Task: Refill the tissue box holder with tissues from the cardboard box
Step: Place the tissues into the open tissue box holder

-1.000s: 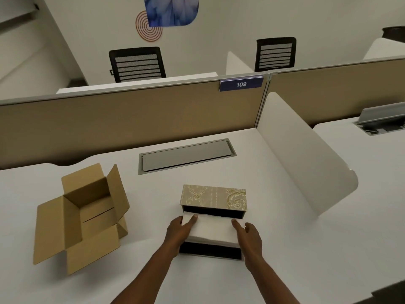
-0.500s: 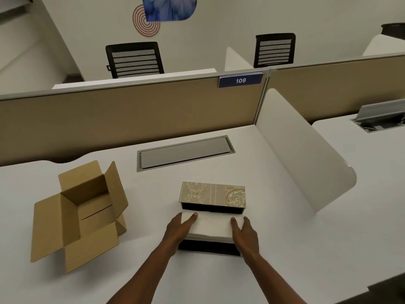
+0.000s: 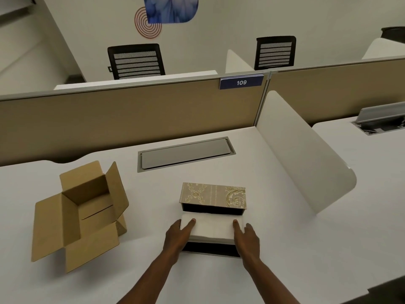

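Change: tissues [image 3: 211,227] sit lower in the holder [image 3: 213,195] than a second ago.
Fingers: left hand [image 3: 179,234] and right hand [image 3: 246,236] flat, pressing the stack's ends.
Cardboard box [image 3: 80,212]: looks empty; closing remains.

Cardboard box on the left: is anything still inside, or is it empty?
Empty, as far as visible. The cardboard box has its flaps spread open, showing only bare brown walls and floor; the near inner corner is hidden.

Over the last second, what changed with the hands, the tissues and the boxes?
Little changed. Both hands, left hand and right hand, stayed flat on the ends of the white tissue stack in the open tissue box holder; the fingers slid only slightly. Nothing was grasped or released. The cardboard box stayed open and in place.
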